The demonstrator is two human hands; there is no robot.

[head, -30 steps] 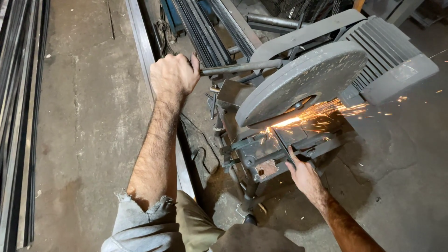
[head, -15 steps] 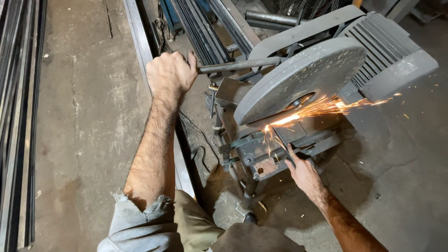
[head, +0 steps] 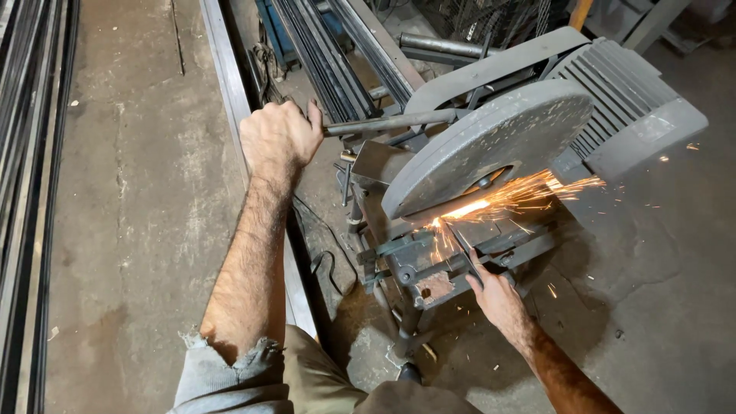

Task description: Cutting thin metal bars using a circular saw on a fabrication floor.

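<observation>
My left hand [head: 280, 138] is closed around the long handle bar [head: 387, 121] of a grey cut-off saw [head: 498, 138]. The saw's round blade guard is lowered over the vise base [head: 418, 268]. Orange sparks [head: 498, 203] spray from under the guard toward the right. My right hand [head: 494, 295] grips a thin metal strip [head: 464, 257] that runs into the cut at the blade. The ribbed motor housing [head: 621, 92] sits at the right of the saw.
Long steel bars [head: 330, 54] lie behind the saw and a long steel section [head: 230, 92] runs along the concrete floor [head: 130, 192]. More bars [head: 31, 153] lie at the left edge. A black cable [head: 326, 253] loops beside the saw base.
My left hand has held the handle throughout. The spark spray has kept going and shifted slightly. My right hand stays at the strip by the blade.
</observation>
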